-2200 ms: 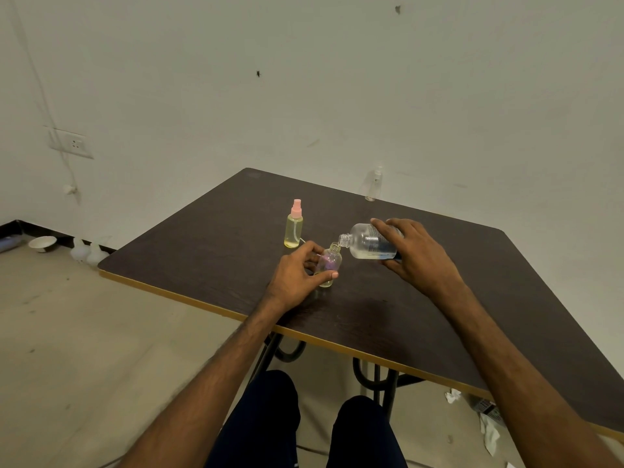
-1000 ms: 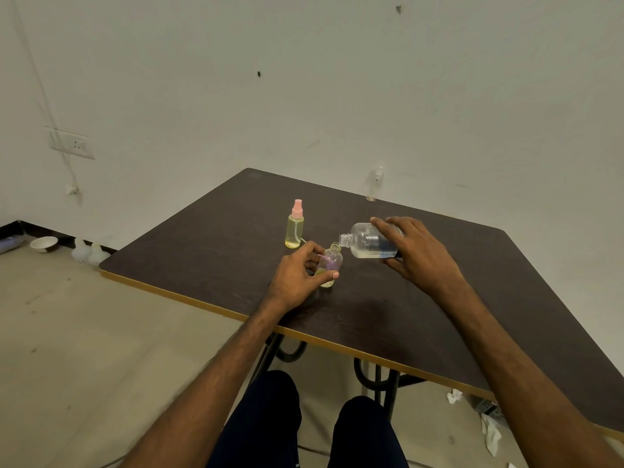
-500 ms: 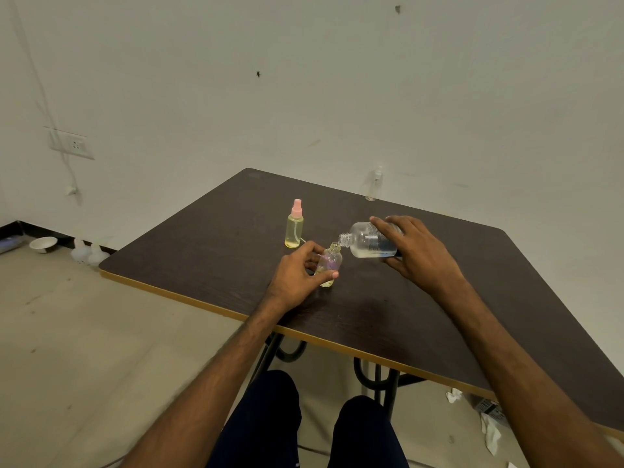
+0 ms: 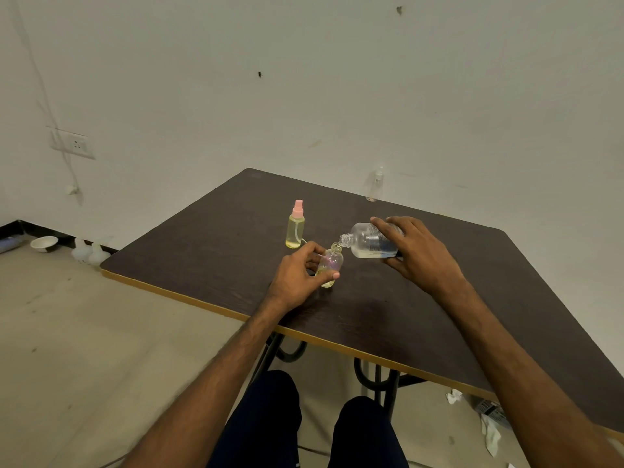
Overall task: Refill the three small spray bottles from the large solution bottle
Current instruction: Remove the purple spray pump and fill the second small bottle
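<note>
My right hand (image 4: pixel 420 255) grips the large clear solution bottle (image 4: pixel 366 244), tipped on its side with its open neck over the mouth of a small uncapped bottle (image 4: pixel 331 263). My left hand (image 4: pixel 299 278) holds that small bottle upright on the dark table (image 4: pixel 202 251); a little yellowish liquid lies at its bottom. To the left stands a small spray bottle with a pink cap (image 4: pixel 295 224), full of yellow liquid. A clear spray bottle (image 4: pixel 374 184) stands at the table's far edge by the wall.
The table's near edge has a yellow trim. On the floor at left lie a white bowl (image 4: pixel 44 244) and two white bottles (image 4: pixel 89 253). Crumpled paper (image 4: pixel 489 430) lies on the floor at right. A wall socket (image 4: pixel 72 143) is at left.
Almost nothing has moved: both hands keep the same hold, with the large bottle still tipped over the small one.
</note>
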`<action>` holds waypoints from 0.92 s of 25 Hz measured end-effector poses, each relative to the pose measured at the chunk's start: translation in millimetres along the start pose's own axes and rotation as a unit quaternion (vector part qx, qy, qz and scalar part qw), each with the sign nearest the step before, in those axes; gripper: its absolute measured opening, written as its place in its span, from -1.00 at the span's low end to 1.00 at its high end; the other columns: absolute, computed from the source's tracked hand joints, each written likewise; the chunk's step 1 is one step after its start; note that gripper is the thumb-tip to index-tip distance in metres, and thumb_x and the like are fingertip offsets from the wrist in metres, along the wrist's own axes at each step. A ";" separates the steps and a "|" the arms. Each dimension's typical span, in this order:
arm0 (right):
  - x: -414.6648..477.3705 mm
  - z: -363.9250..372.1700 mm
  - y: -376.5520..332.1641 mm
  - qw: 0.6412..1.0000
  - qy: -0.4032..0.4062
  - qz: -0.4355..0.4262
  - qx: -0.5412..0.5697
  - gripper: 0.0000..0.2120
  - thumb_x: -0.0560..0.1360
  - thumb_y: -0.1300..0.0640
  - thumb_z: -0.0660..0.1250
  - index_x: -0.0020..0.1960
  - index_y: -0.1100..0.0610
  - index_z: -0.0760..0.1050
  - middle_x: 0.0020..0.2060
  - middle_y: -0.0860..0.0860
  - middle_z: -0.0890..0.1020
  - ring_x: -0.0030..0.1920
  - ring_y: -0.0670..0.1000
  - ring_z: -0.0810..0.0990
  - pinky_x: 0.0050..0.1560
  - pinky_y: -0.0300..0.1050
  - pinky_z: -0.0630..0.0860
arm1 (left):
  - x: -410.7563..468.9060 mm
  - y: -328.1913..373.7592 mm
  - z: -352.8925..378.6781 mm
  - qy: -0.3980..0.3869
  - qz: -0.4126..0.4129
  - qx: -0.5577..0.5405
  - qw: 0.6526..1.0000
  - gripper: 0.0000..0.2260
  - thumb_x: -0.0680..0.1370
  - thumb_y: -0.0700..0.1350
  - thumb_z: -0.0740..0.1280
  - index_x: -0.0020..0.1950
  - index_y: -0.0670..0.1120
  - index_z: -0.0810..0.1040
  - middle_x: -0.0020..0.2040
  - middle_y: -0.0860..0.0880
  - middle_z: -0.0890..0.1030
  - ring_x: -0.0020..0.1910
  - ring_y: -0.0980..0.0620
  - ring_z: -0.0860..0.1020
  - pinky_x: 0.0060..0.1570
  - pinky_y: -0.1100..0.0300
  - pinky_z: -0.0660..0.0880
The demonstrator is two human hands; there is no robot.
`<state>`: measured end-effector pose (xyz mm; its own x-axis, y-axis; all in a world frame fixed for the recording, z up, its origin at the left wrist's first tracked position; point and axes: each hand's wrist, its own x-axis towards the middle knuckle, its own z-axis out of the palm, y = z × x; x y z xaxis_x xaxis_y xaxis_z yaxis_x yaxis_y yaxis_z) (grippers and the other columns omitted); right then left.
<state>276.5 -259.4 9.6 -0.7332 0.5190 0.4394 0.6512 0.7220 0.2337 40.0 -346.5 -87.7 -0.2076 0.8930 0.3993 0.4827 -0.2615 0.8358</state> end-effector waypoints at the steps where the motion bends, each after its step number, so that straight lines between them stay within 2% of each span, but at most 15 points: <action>1: 0.0 -0.3 0.2 1.000 -0.001 0.001 0.000 -0.26 0.44 0.03 0.50 0.52 0.05 0.26 0.32 0.19 0.48 0.30 0.22 0.45 0.14 0.12 0.54 | 0.1 0.5 -0.1 -0.001 0.001 -0.001 1.000 -0.59 0.38 0.13 0.56 0.13 0.04 0.53 0.05 0.10 0.67 0.04 0.17 0.63 0.10 0.08 0.62; 23: 1.9 0.4 1.6 1.000 0.001 -0.008 -0.008 -0.25 0.42 0.05 0.52 0.51 0.06 0.27 0.31 0.20 0.48 0.30 0.22 0.46 0.14 0.13 0.55 | -1.4 3.8 -1.0 0.004 0.003 0.002 1.000 -0.61 0.38 0.09 0.57 0.11 0.02 0.54 0.02 0.10 0.67 0.01 0.18 0.63 0.06 0.11 0.62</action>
<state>276.1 -257.0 10.5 -0.7432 0.5061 0.4376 0.6423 0.7229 0.2547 41.2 -349.2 -84.7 -0.2124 0.8884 0.4069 0.4875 -0.2645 0.8321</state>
